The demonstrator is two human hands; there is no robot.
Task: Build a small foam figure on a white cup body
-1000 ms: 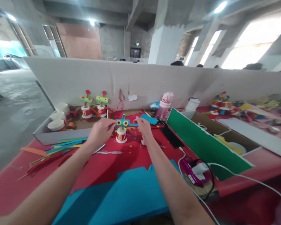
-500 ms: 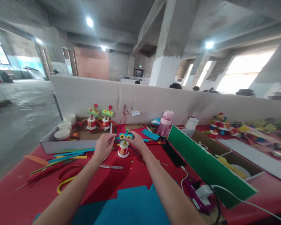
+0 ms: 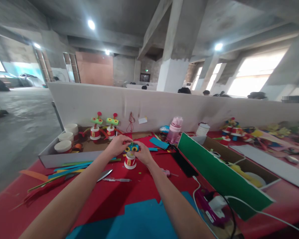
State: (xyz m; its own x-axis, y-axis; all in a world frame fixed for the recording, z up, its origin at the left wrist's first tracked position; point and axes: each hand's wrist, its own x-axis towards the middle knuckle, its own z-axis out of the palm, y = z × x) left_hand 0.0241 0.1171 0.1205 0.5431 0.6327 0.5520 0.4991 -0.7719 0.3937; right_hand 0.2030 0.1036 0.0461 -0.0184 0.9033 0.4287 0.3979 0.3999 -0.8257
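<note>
A small figure stands on the red table in the head view, its red-and-white paper cup (image 3: 130, 161) upside down as a body. Above the cup sits a blue paper head (image 3: 133, 147) with round yellow eyes. My right hand (image 3: 143, 154) pinches the right side of this head. My left hand (image 3: 117, 145) is closed at its upper left, the fingertips meeting near the top; the exact grip is partly hidden. Below the hands lie a clear pen (image 3: 117, 180) and a scissor blade (image 3: 105, 175), the latter partly covered by my left forearm.
Two finished-looking cup figures (image 3: 95, 132) and white cups (image 3: 63, 146) stand in a tray (image 3: 72, 158) at left. Paper strips (image 3: 64, 169) lie before it. Blue sheets (image 3: 142, 219) cover the near edge. At right are a phone (image 3: 185, 164), a green-sided box (image 3: 219, 176) and a purple power strip (image 3: 211, 207).
My left hand has moved right and up against the blue head, where it was apart before. My right hand still holds the head. The camera view has shifted slightly.
</note>
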